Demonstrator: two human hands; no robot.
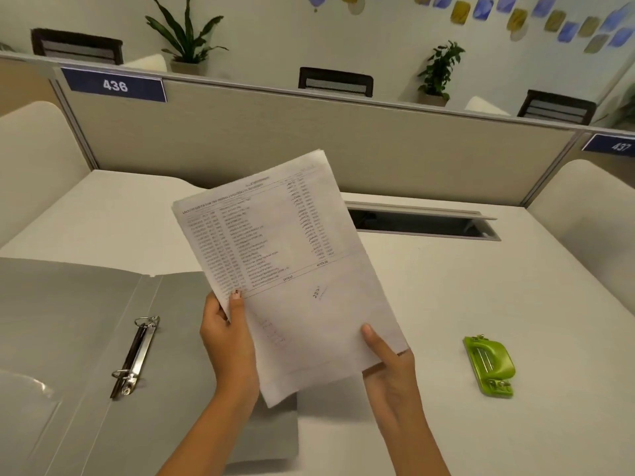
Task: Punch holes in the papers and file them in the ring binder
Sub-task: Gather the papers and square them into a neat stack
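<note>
Printed papers held up over the white desk.

A grey ring binder point(86, 338) lay open at the left, rings closed. The left hand point(228, 333) and right hand point(390, 364) pinched a tilted stack of papers point(292, 269) bearing a printed table; a green hole punch point(489, 365) sat well to the right.

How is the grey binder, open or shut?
Open. The ring binder lies spread flat on the desk, with its inside facing up and its metal rings showing. The rings hold nothing.
</note>
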